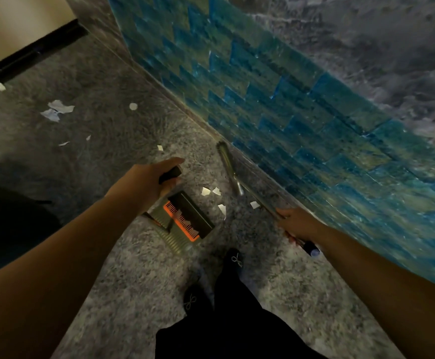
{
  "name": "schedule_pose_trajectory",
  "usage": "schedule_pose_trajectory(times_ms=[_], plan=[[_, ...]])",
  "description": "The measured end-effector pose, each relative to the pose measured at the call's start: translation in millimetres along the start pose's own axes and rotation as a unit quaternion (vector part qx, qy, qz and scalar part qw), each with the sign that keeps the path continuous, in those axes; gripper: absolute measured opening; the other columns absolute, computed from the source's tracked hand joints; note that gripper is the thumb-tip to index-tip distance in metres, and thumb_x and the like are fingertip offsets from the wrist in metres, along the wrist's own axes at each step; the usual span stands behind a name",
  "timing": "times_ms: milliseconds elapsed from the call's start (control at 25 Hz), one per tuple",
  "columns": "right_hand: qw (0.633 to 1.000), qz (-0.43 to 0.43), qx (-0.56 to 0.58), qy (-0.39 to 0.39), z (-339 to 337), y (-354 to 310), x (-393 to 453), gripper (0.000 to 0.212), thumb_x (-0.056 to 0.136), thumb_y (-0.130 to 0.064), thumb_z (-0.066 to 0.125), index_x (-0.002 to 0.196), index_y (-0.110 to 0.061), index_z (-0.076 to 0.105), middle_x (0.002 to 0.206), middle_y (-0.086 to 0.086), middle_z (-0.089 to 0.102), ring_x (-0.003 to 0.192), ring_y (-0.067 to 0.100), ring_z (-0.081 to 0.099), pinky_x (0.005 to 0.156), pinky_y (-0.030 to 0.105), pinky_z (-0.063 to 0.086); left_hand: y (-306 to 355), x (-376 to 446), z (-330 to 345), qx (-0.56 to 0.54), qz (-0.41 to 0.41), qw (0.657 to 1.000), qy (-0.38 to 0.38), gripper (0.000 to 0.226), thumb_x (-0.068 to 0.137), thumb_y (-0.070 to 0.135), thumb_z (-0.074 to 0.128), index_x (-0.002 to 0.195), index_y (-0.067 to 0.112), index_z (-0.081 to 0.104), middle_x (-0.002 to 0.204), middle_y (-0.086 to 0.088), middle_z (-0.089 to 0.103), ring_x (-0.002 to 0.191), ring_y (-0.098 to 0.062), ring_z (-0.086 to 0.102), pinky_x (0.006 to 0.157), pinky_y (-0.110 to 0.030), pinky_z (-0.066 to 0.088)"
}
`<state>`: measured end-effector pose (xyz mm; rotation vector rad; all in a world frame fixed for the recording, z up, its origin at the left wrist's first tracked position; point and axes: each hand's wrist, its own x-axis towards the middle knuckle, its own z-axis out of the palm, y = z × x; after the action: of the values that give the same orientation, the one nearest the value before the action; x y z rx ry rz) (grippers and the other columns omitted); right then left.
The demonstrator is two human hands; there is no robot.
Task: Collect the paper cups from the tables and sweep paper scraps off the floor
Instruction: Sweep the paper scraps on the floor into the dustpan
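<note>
My left hand (151, 179) grips the black handle of an upright dustpan (185, 218), whose dark pan with an orange comb edge rests on the grey speckled floor in front of me. My right hand (297, 222) holds the long shaft of a broom; its head (226, 157) lies on the floor against the base of the blue-tiled wall. A few white paper scraps (212, 191) lie between the pan and the broom head. More paper scraps (57, 110) are scattered farther off on the left floor. No paper cups are in view.
A blue-green tiled wall (301, 112) runs diagonally along the right side, close to the broom. A black skirting strip (29, 53) lines the far left wall. My dark shoes (233, 257) and trouser legs stand just behind the dustpan.
</note>
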<state>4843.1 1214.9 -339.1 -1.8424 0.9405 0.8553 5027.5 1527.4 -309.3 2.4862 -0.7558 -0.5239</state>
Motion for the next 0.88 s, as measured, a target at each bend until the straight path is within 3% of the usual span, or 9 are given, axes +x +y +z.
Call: schedule_pose_trajectory(times_ms=[160, 320, 440, 560, 720, 880], plan=[[0.999, 0.017, 0.011, -0.032, 6, -2, 29, 0.037, 0.096, -0.002, 0.047, 0.133, -0.003, 0.049, 0.064, 0.013, 0.052, 0.043, 0.019, 0.047, 0.034, 0.017, 0.036, 1, 18, 0, 0.009, 0.014, 1.0, 0.008, 0.05, 0.089, 0.034, 0.067, 0.136, 0.035, 0.052, 0.122, -0.007, 0.064, 0.115, -0.026, 0.059, 0.1, -0.043, 0.046], [0.997, 0.007, 0.03, -0.073, 25, -15, 38, 0.036, 0.098, -0.006, 0.046, 0.133, -0.007, 0.051, 0.067, 0.012, 0.052, 0.048, 0.018, 0.046, 0.042, 0.023, 0.039, -1, 26, -3, 0.03, 0.006, 0.999, 0.009, 0.049, 0.09, 0.033, 0.066, 0.136, 0.038, 0.051, 0.124, -0.007, 0.062, 0.116, -0.026, 0.057, 0.099, -0.037, 0.044], [0.99, 0.027, 0.087, -0.11, 36, -24, 35, 0.04, 0.098, -0.006, 0.044, 0.139, -0.006, 0.045, 0.065, 0.01, 0.051, 0.042, 0.013, 0.045, 0.041, 0.021, 0.037, -4, 25, -6, 0.028, -0.01, 0.999, 0.011, 0.049, 0.089, 0.03, 0.066, 0.135, 0.04, 0.05, 0.125, -0.007, 0.062, 0.116, -0.026, 0.056, 0.097, -0.033, 0.041], [0.983, 0.046, 0.115, -0.134, 44, -28, 22, 0.045, 0.099, -0.006, 0.044, 0.143, -0.013, 0.04, 0.059, 0.009, 0.048, 0.03, 0.007, 0.042, 0.035, 0.014, 0.034, 1, 21, -6, 0.025, -0.002, 1.0, 0.004, 0.048, 0.09, 0.029, 0.066, 0.135, 0.036, 0.051, 0.123, -0.006, 0.063, 0.116, -0.025, 0.056, 0.1, -0.039, 0.044], [0.977, 0.053, 0.129, -0.16, 45, -32, -2, 0.048, 0.099, -0.006, 0.043, 0.144, -0.019, 0.039, 0.058, 0.006, 0.047, 0.029, 0.006, 0.039, 0.034, 0.013, 0.032, 6, 14, -4, 0.011, -0.004, 1.0, 0.003, 0.048, 0.09, 0.03, 0.066, 0.135, 0.036, 0.052, 0.116, -0.006, 0.066, 0.108, -0.025, 0.061, 0.095, -0.044, 0.049], [0.981, 0.019, 0.119, -0.152, 44, -40, -29, 0.049, 0.099, -0.004, 0.042, 0.145, -0.018, 0.038, 0.059, 0.006, 0.046, 0.029, 0.004, 0.039, 0.033, 0.012, 0.031, 3, 0, -4, 0.011, -0.016, 1.0, 0.005, 0.048, 0.09, 0.035, 0.064, 0.135, 0.039, 0.051, 0.118, -0.007, 0.066, 0.109, -0.026, 0.061, 0.094, -0.037, 0.048]])
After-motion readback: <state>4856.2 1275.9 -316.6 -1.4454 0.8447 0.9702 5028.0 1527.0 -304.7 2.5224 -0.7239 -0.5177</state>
